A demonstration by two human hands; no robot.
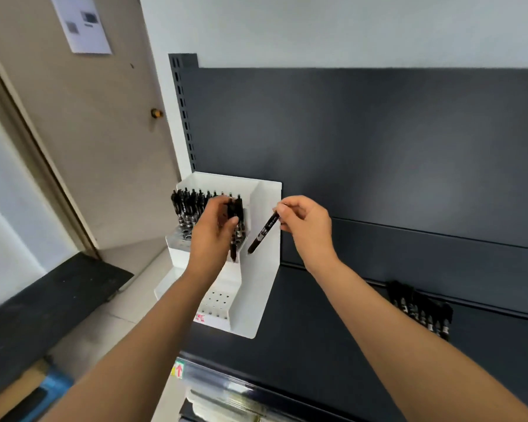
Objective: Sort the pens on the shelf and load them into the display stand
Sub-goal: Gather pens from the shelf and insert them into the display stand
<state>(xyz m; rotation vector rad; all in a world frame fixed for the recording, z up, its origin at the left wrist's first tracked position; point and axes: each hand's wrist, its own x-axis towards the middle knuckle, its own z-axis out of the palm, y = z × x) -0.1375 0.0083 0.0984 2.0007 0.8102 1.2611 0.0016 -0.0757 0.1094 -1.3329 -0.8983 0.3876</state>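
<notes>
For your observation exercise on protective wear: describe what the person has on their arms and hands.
Nothing is worn. The left hand and right hand are ungloved, with no ring, watch or bracelet visible, and both forearms are bare, no sleeves showing.

view: head, wide-angle | faces: forward and down | near: display stand, shelf | single view

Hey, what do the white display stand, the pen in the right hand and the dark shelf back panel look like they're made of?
Display stand: white plastic or painted sheet metal, smooth and matte; thin flat walls, rounded corner. Pen in the right hand: likely plastic, glossy black barrel with printed label. Back panel: probably painted steel, matte dark grey, judging by the slotted upright.
</notes>
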